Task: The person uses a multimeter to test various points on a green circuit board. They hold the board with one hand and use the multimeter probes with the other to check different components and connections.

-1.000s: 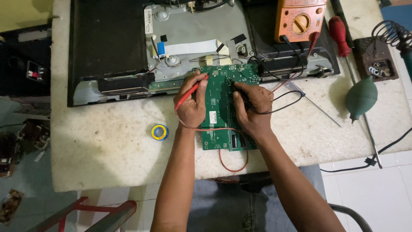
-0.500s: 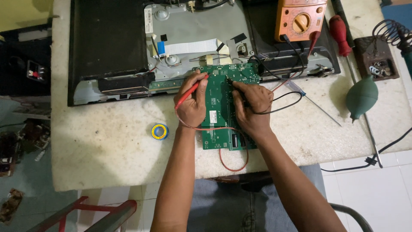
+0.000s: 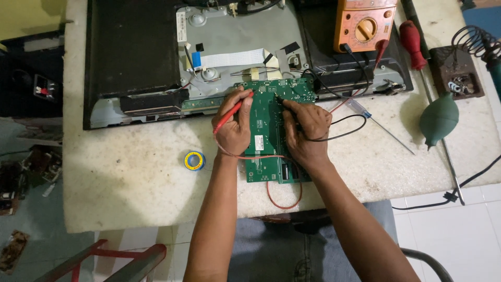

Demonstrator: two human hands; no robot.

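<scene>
The green rectangular circuit board [image 3: 269, 137] lies flat on the pale, stained worktop [image 3: 130, 177], its long axis running straight away from the person, near end just short of the table edge, far end butting against the opened grey metal chassis [image 3: 235, 42]. The left hand [image 3: 233, 128] is curled closed around a slim red test probe [image 3: 232, 110], pen-style; the probe slants up and to the right, its tip landing on the board's upper left corner. The right hand [image 3: 305, 130] rests on the board's right side, fingers pinched shut on a black probe [image 3: 279, 99] whose tip points up-left onto the board's upper part; the probe body is mostly hidden under the fingers. A thin red lead [image 3: 284, 201] loops below the board's near edge, and a black lead [image 3: 344, 128] curves off to the right. Both run toward the orange multimeter with round dial [image 3: 364, 23] at the top. A small yellow-and-blue tape roll [image 3: 194, 160] sits just left of the left wrist.
</scene>
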